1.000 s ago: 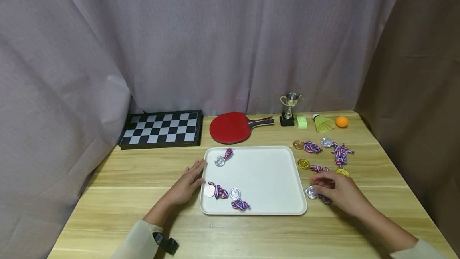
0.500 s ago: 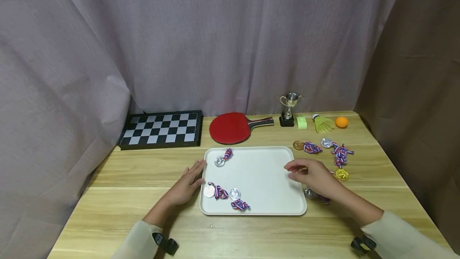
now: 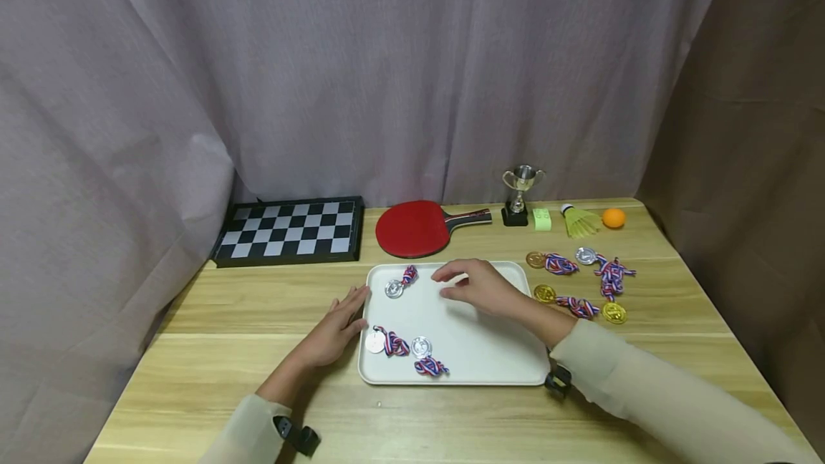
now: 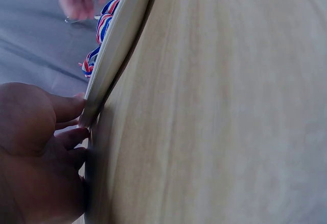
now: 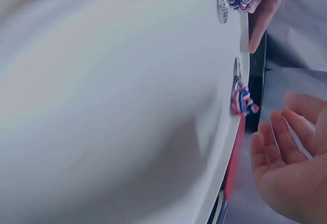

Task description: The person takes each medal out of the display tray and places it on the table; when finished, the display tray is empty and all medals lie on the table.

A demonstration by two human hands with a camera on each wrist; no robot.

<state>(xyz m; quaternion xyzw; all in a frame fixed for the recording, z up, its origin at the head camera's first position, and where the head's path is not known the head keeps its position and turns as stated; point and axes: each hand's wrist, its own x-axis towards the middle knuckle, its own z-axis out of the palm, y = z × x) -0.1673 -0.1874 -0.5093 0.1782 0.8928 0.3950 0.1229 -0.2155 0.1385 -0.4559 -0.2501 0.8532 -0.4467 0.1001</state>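
A white tray [image 3: 477, 371] lies on the wooden table, with three silver medals on striped ribbons near its left side. One medal [image 3: 394, 288] is at the back left, another [image 3: 375, 341] at the front left, and a third medal [image 3: 422, 347] beside that. My left hand [image 3: 335, 331] rests against the tray's left rim, fingers extended; in the left wrist view this hand [image 4: 41, 147] touches the rim [image 4: 115, 45]. Above the tray's back half is my right hand [image 3: 480, 286], fingers loosely bent and holding nothing; the right wrist view shows its palm [image 5: 296, 168] bare.
Right of the tray lie a bronze medal [image 3: 536, 260], a silver medal [image 3: 586, 255] and two gold medals [image 3: 544, 293]. Along the back are a chessboard [image 3: 290, 231], red paddle [image 3: 412, 229], trophy [image 3: 523, 179], light-green block [image 3: 542, 219], shuttlecock [image 3: 580, 222] and orange ball [image 3: 614, 218].
My right hand has moved left from the silver medal at the tray's right to over the tray, carrying nothing. The right sleeve now covers that medal's place. My left hand has stayed put.
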